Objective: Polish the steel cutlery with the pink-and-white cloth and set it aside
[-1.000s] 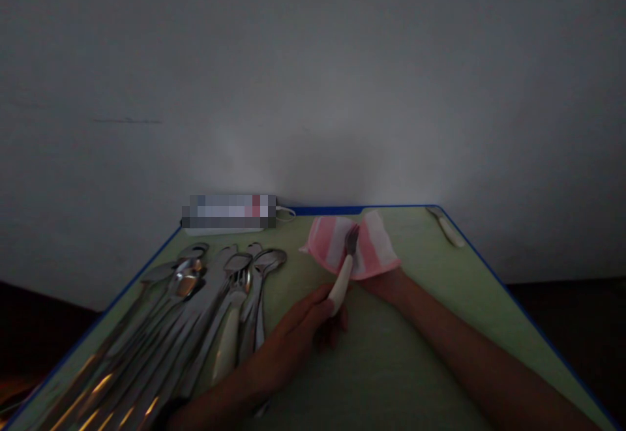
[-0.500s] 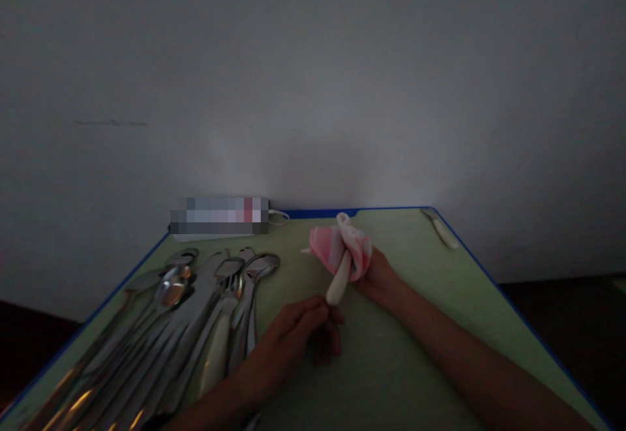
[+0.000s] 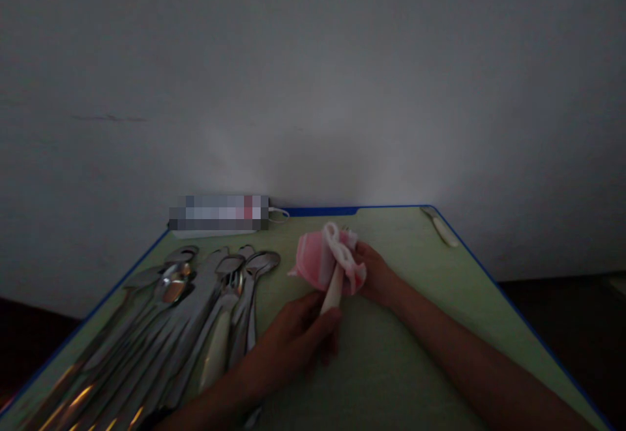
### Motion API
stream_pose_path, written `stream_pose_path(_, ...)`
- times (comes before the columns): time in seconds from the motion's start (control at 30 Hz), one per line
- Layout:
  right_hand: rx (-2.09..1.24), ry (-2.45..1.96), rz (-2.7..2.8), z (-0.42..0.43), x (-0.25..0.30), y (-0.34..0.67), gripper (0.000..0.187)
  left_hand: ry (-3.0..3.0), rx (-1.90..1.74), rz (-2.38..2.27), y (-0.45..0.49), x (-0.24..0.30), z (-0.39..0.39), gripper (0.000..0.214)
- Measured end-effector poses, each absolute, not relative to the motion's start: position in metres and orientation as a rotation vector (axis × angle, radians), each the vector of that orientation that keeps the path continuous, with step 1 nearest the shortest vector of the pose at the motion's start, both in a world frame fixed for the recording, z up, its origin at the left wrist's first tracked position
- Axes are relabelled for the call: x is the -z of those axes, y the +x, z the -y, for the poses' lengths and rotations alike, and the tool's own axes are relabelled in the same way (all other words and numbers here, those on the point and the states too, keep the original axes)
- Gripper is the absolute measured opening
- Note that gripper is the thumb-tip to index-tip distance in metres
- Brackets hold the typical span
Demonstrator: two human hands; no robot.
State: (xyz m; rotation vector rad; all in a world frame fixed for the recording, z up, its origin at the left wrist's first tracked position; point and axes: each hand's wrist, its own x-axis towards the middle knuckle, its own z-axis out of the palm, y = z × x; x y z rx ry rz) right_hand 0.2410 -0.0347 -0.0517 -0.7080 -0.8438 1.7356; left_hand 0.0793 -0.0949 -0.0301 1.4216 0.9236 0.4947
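Note:
My left hand grips the white handle of a fork near the middle of the green table. The fork's metal head is hidden inside a pink and white striped cloth. My right hand is closed round that cloth and presses it about the fork's head. Both hands meet just right of a spread of metal cutlery.
Several spoons and forks lie in a fan over the table's left half, one with a white handle. A white-handled utensil lies at the far right corner. A flat white object sits at the back edge by the wall.
The cloth lay flat under the fork's head a second ago. My right hand has since wrapped it round the head, and both hands have shifted slightly left and nearer.

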Motion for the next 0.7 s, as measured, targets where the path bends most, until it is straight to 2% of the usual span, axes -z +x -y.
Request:
stream_pose_path(0.33,-1.805,-0.678,0.845,0.035,0.054,0.242,0.018,1.742,-0.4,-0.973,0.079,0.024,0.099,0.037)
stream_pose_path(0.53,-1.712,-0.708,0.671,0.032,0.054,0.237,0.026,1.666,-0.417,-0.967,0.078,0.024,0.097,0.031)
stream_pose_path(0.7,-1.799,-0.641,0.569,0.028,0.051,0.243,0.033,1.586,-0.475,-0.943,0.077,0.029,0.098,0.032)
